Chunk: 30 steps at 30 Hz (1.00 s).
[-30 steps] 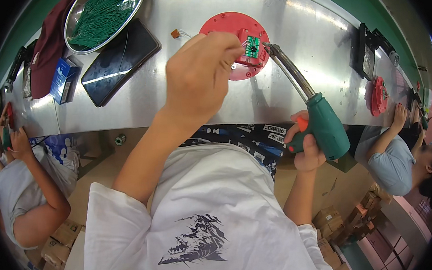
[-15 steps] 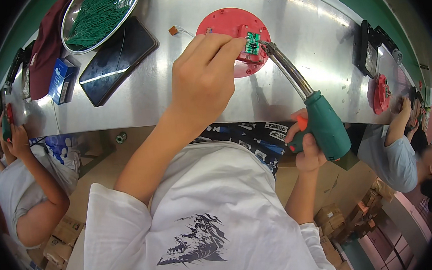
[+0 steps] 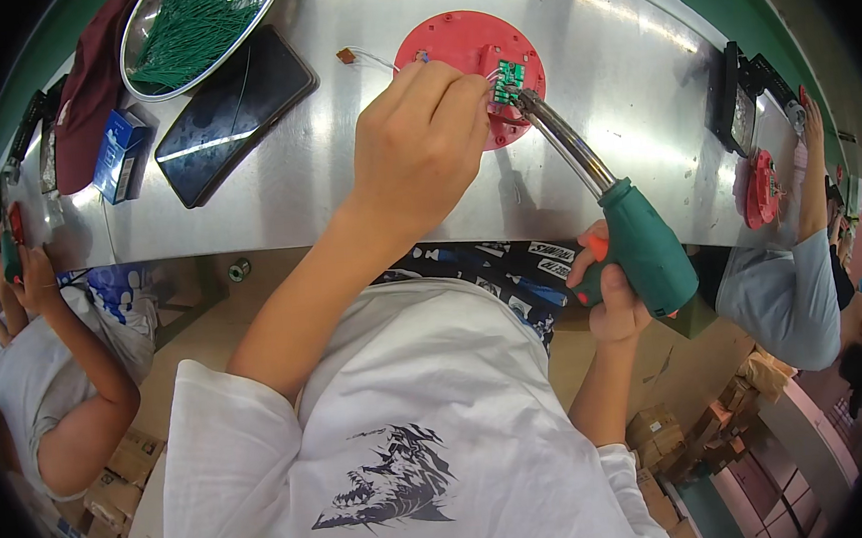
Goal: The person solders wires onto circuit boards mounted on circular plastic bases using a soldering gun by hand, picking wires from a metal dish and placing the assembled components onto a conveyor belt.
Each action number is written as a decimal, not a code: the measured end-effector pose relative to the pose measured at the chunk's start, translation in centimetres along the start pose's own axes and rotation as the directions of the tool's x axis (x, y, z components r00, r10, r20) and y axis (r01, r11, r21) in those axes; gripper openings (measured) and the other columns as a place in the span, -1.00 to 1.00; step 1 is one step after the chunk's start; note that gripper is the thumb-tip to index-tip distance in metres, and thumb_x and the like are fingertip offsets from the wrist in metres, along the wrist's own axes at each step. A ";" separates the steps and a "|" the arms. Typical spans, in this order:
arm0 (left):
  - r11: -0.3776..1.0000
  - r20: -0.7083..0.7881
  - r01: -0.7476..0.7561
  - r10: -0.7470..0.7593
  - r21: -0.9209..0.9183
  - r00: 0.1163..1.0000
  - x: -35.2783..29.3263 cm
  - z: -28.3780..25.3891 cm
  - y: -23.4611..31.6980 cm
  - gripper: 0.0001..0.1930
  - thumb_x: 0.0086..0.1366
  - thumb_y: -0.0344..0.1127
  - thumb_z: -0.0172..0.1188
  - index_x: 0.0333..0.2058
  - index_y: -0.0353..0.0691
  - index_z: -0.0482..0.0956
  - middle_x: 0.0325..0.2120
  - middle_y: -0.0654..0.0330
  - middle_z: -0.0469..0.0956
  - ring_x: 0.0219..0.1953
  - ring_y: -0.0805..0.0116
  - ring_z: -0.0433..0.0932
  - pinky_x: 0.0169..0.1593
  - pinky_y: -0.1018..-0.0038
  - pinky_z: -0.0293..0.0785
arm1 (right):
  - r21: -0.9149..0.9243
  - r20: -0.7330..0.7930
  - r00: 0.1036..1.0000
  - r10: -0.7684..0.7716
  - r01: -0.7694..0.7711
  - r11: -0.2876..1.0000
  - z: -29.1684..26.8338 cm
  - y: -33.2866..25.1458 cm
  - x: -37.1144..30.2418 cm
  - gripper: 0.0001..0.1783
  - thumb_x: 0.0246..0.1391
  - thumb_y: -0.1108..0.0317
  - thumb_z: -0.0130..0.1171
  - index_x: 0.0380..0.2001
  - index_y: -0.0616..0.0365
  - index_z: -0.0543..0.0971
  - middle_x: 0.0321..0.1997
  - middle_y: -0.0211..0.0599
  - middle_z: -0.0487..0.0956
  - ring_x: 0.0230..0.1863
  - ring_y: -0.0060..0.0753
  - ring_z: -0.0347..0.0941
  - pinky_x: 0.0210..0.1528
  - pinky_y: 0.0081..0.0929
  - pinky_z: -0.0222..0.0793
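Note:
My right hand (image 3: 614,291) is wrapped round the green handle of a soldering gun (image 3: 652,249), a finger by its orange trigger. The gun's metal tip reaches up and left onto a small green circuit board (image 3: 508,82). That board sits in a raised part of a round red plastic disc (image 3: 455,33), which lies on the metal table. My left hand (image 3: 417,145) covers the disc's left part, its fingertips pinched on a thin pale wire at the board's left edge. Another white wire, ending in a small brown connector (image 3: 346,56), runs out from the disc beside this hand.
A metal bowl (image 3: 129,58) of green wires stands at the upper left, with a dark phone (image 3: 231,118), a blue box (image 3: 120,154) and a maroon cloth (image 3: 89,98) nearby. Another red part (image 3: 761,189) lies far right. People work at both sides.
The soldering tip has shifted slightly left and down over the board. My left hand and the disc have moved a little right. The person at right has raised an arm.

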<state>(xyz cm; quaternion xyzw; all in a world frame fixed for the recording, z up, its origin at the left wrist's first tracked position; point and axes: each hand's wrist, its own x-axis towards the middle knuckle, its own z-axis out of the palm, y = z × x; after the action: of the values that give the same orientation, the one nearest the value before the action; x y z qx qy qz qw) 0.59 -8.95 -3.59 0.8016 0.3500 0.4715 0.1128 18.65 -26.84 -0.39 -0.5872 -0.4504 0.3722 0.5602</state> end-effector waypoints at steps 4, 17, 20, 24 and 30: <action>0.999 0.036 0.027 -0.026 -0.031 0.999 0.2 -0.3 0.2 -0.86 0.10 -0.59 0.32 -0.33 -0.34 0.62 -0.44 0.11 0.55 -0.43 0.15 0.55 -0.37 0.34 0.48 | 0.005 -0.020 0.999 0.026 -0.026 1.000 0.0 0.0 -0.1 -0.42 0.19 0.21 0.12 0.13 0.49 0.41 -0.15 0.05 0.54 -0.57 -0.30 0.47 -0.53 -0.47 0.39; 0.996 0.048 0.044 -0.040 -0.077 0.998 0.4 -0.5 -0.2 -0.89 0.11 -0.57 0.30 -0.35 -0.33 0.65 -0.45 0.11 0.56 -0.44 0.15 0.55 -0.37 0.33 0.47 | 0.137 -0.020 1.000 -0.019 0.021 0.990 -0.2 -0.1 1.1 -0.44 0.24 0.20 0.07 0.08 0.54 0.34 -0.24 0.10 0.52 -0.61 -0.27 0.49 -0.67 -0.46 0.39; 0.995 0.058 0.052 -0.047 -0.085 0.997 0.5 -0.6 -0.2 -0.90 0.11 -0.56 0.30 -0.35 -0.33 0.65 -0.45 0.11 0.56 -0.44 0.14 0.55 -0.36 0.33 0.47 | 0.129 -0.099 0.993 -0.057 0.069 0.989 -0.3 0.2 1.0 -0.40 0.26 0.17 0.08 0.11 0.56 0.31 -0.18 0.20 0.53 -0.63 -0.25 0.51 -0.68 -0.44 0.41; 0.996 0.060 0.046 -0.041 -0.082 0.997 0.5 -0.8 -0.2 -0.89 0.11 -0.56 0.30 -0.34 -0.33 0.65 -0.45 0.11 0.56 -0.44 0.14 0.55 -0.36 0.34 0.47 | 0.071 -0.130 0.988 -0.088 0.098 0.993 -0.6 0.2 1.4 -0.36 0.26 0.13 0.10 0.11 0.57 0.31 -0.17 0.23 0.53 -0.65 -0.25 0.51 -0.68 -0.44 0.43; 0.993 0.086 0.051 -0.042 -0.104 0.995 1.0 -0.9 0.6 -0.89 0.11 -0.55 0.30 -0.34 -0.31 0.65 -0.43 0.09 0.57 -0.41 0.11 0.56 -0.34 0.31 0.48 | 0.079 -0.182 0.979 -0.093 0.109 0.991 -1.7 -0.2 1.5 -0.38 0.26 0.15 0.09 0.10 0.56 0.31 -0.16 0.21 0.53 -0.63 -0.26 0.51 -0.67 -0.44 0.44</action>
<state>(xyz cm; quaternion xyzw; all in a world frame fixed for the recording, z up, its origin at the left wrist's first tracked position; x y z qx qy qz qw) 0.43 -8.85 -2.19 0.8052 0.3377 0.4526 0.1807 20.73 -26.01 0.08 -0.5690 -0.4108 0.3091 0.6418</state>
